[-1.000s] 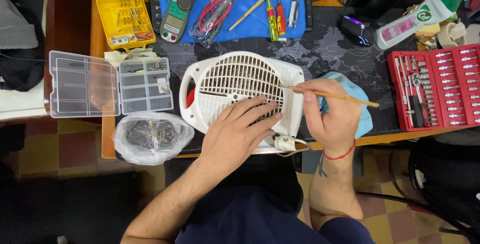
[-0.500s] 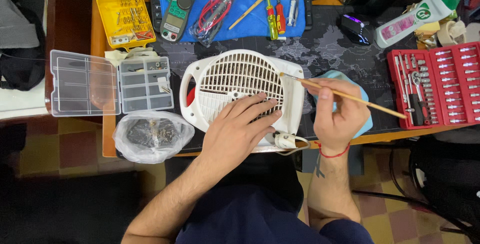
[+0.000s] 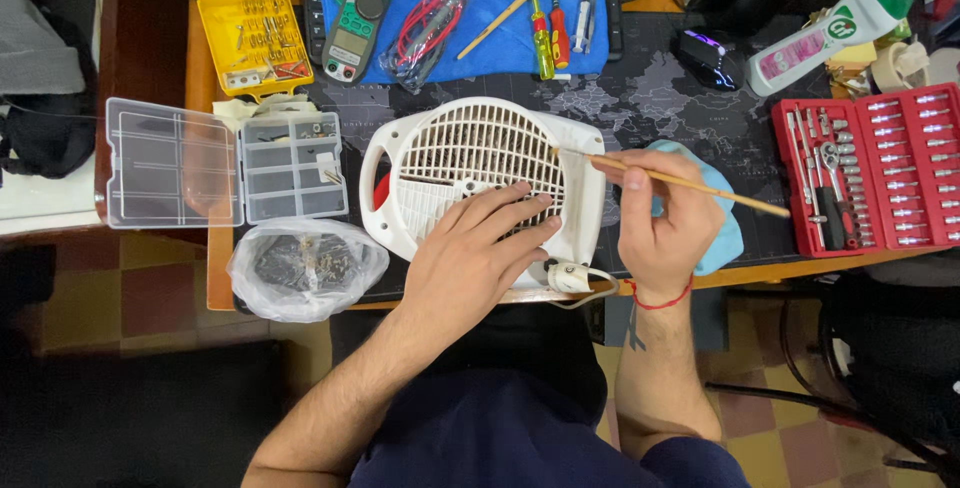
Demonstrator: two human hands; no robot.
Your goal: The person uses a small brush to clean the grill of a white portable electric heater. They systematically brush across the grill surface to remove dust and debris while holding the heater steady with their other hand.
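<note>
Head view, ribbed white plastic fan heater (image 3: 480, 163), slim wooden brush (image 3: 680, 181)

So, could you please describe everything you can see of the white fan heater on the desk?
The fan heater is a rounded white plastic unit lying on its back, grille upward, on the dark desk mat near the desk's front edge. Its round slatted grille looks dusty and brownish between the bars. A red part shows at its left side, and a white cord fitting sits at the lower right corner. The left hand lies flat on the grille; the right hand holds a thin wooden brush with its tip at the grille's right edge.
</note>
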